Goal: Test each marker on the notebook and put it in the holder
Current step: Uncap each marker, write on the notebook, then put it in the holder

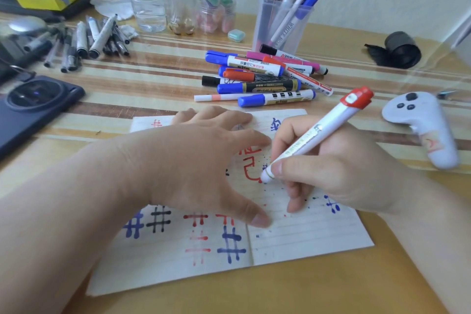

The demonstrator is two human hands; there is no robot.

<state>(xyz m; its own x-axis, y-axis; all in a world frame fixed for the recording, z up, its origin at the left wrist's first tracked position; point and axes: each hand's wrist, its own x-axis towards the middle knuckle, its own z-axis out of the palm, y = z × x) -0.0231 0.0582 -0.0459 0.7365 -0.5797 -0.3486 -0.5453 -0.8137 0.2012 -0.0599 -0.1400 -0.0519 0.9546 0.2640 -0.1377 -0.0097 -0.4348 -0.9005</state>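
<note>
Mid-test: right hand [344,168] grips the marker [318,132], tip on the notebook [305,237]; left hand [183,160], fingers open, pins it; next, likely recapping, then the holder [280,23], upper centre.

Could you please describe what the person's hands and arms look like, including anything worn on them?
The left hand and right hand are bare, with no gloves and no rings in view. The left forearm and right forearm are uncovered to the frame edge, with no sleeve, watch or bracelet showing. The left thumbnail is short and unpainted.
</note>
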